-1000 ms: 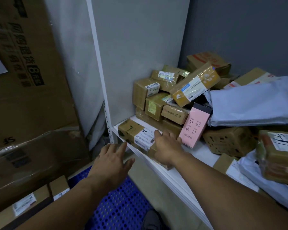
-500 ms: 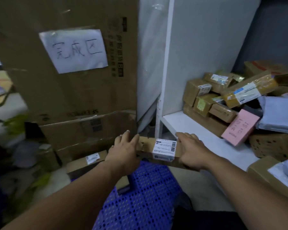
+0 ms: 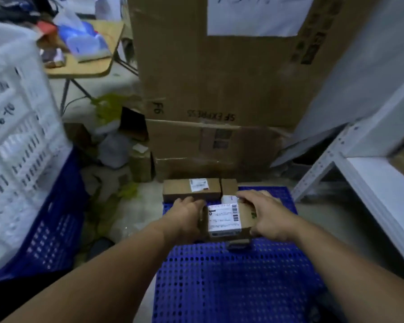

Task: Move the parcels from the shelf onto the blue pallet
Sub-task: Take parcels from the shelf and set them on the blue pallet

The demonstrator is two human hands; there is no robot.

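step: place labelled parcel (image 3: pixel 226 221) on blue pallet (image 3: pixel 231 287) | left hand (image 3: pixel 184 217), right hand (image 3: pixel 266 217) each clasp an end | tip: lower flat, tuck beside long parcel (image 3: pixel 191 190), then let go

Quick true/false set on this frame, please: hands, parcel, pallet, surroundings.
1. The left hand and the right hand both hold the labelled parcel. True.
2. That parcel is over the blue pallet. True.
3. No other parcel is on the pallet. False: a long parcel lies at its far edge.
4. Nothing stands left of the pallet. False: a white crate stands there.
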